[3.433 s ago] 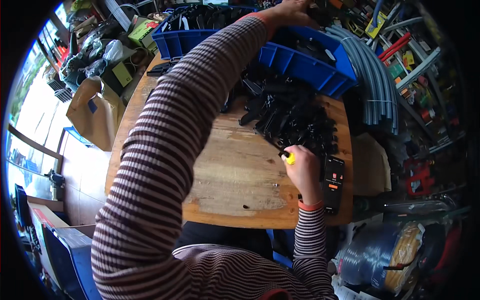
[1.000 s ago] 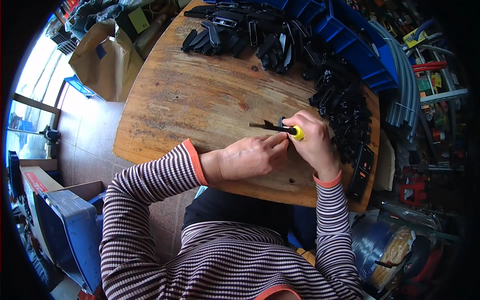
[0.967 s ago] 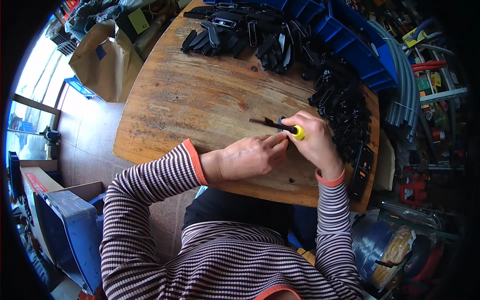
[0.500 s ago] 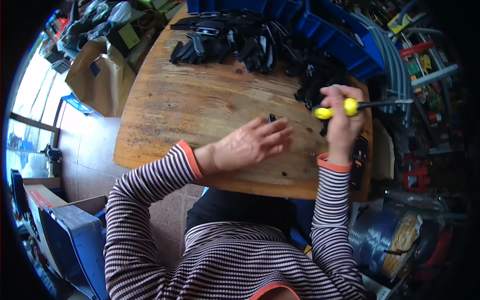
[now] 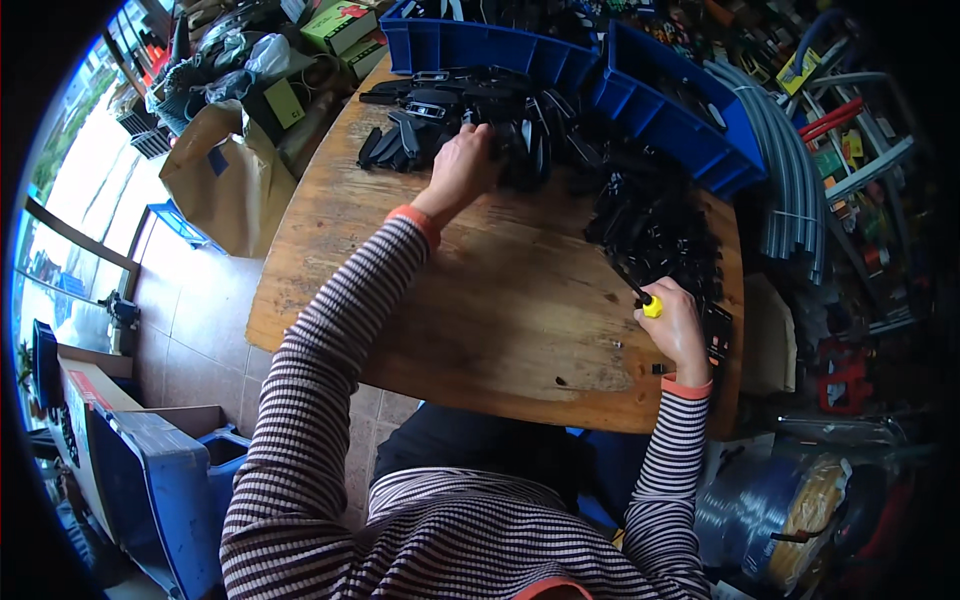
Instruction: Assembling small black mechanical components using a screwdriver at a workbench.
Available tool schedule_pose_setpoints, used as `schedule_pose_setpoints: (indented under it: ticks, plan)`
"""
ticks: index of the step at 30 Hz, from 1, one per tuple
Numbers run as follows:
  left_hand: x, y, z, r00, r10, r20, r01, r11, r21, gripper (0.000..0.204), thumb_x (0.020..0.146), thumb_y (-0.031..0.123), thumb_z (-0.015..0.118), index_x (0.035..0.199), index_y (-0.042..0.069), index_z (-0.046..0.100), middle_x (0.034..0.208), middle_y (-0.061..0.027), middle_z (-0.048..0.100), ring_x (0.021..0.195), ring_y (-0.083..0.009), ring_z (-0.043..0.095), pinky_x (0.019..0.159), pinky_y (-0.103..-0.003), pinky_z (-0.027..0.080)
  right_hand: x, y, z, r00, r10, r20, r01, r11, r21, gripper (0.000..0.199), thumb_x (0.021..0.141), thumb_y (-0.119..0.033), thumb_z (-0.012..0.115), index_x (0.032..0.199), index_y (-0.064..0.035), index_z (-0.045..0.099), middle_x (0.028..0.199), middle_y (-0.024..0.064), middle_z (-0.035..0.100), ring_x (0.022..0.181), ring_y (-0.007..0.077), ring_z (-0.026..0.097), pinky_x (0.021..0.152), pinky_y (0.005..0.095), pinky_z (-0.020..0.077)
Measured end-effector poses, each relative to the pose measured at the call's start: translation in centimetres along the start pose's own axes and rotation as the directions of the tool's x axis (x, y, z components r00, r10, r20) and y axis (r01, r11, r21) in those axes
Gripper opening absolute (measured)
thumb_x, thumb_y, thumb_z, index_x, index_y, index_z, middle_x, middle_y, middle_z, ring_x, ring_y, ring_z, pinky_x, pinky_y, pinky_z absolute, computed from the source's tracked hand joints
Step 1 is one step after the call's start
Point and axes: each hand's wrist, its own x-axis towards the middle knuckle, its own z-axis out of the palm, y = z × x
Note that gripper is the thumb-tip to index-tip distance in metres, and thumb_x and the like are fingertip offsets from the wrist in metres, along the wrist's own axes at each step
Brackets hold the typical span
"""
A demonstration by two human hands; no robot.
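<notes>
My left hand (image 5: 462,170) reaches to the near edge of a pile of black plastic parts (image 5: 520,110) at the back of the wooden table (image 5: 430,300). Its fingers curl down among the parts, and what lies between them is hidden. My right hand (image 5: 676,325) is wrapped round the yellow handle of a screwdriver (image 5: 652,306), whose dark shaft points away and to the left. Just beyond that hand lies a heap of smaller black pieces (image 5: 655,215). Next to the right wrist sits a tiny dark piece (image 5: 658,368).
Two blue bins (image 5: 480,45) (image 5: 690,135) stand along the table's back edge. Coiled grey tubing (image 5: 795,190) hangs at the right. On the left are a brown paper bag (image 5: 225,190) and a large blue bin (image 5: 150,480). A small dark bit (image 5: 560,381) lies near the front edge.
My left hand has moved from mid-table away to the pile. My right hand has come down and nearer, and the screwdriver has swung from pointing right to pointing away and left.
</notes>
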Motion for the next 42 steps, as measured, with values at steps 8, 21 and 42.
schedule_pose_setpoints:
  ticks: [8, 21, 42]
  plan:
    - [-5.9, 4.6, -2.5, 0.795, 0.587, 0.154, -0.554, 0.806, -0.209, 0.025, 0.077, 0.009, 0.065, 0.101, 0.005, 0.06, 0.1, -0.0117, 0.059, 0.088, -0.0277, 0.061, 0.072, -0.038, 0.054, 1.1, -0.1, 0.0, 0.999, -0.009, -0.038, 0.006, 0.996, -0.092, 0.021, 0.073, -0.004, 0.073, 0.09, 0.0019, 0.062, 0.087, 0.0158, 0.062, 0.079, 0.0331, 0.063, 0.07, 0.0375, 0.0507]
    - [-11.3, 6.4, -5.1, 0.618, 0.754, 0.224, -0.692, 0.657, -0.3, 0.047, 0.073, 0.01, 0.063, 0.12, 0.006, 0.058, 0.128, -0.012, 0.052, 0.099, -0.0253, 0.058, 0.086, -0.037, 0.051, 1.5, -4.3, 1.4, 0.967, -0.138, -0.214, 0.167, 0.978, 0.127, 0.016, 0.077, -0.005, 0.071, 0.084, -0.0022, 0.056, 0.071, 0.0146, 0.062, 0.065, 0.0301, 0.064, 0.056, 0.033, 0.048]
    - [-12.6, 5.9, -7.2, 0.652, 0.642, 0.403, -0.649, 0.748, -0.142, 0.038, 0.077, 0.013, 0.058, 0.114, 0.004, 0.058, 0.122, -0.0128, 0.054, 0.102, -0.0246, 0.053, 0.084, -0.033, 0.05, 3.6, -7.9, 3.4, 0.946, -0.239, -0.219, 0.288, 0.93, 0.228, 0.016, 0.077, -0.004, 0.074, 0.087, -0.0012, 0.062, 0.078, 0.0113, 0.063, 0.067, 0.0253, 0.063, 0.059, 0.0315, 0.0472]
